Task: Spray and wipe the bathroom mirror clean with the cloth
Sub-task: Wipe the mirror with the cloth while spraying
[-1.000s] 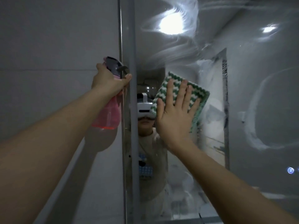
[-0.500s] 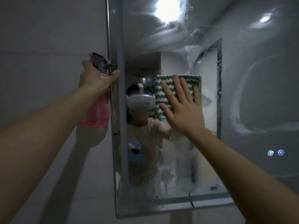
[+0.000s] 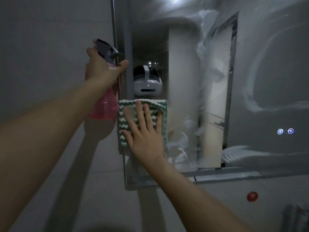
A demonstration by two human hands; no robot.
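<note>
Two bare hands are raised to a dim bathroom mirror (image 3: 209, 81), a flat glass pane with a thin metal edge, mounted on a wall of large matte grey tiles (image 3: 41, 56). The right hand (image 3: 145, 133) lies flat with fingers spread, pressing a folded cloth (image 3: 163, 121) against the glass near the pane's lower left corner; the cloth is nubbly and woven in green and white zigzag stripes, roughly rectangular, with a softly rolled fold along its top. The left hand (image 3: 102, 71) is clenched around the neck of a spray bottle (image 3: 105, 106), forefinger curled over the trigger; the bottle has a translucent pink, rounded plastic body and a dark angular spray head, and it hangs just left of the mirror's edge, beside the cloth. Across the glass run pale, milky smears in broad arcs and streaks, thickest at the middle and right. Two small round lit icons (image 3: 285, 131) glow on the right of the pane. Below it, a small red round button (image 3: 252, 196) sits on the wall.
</note>
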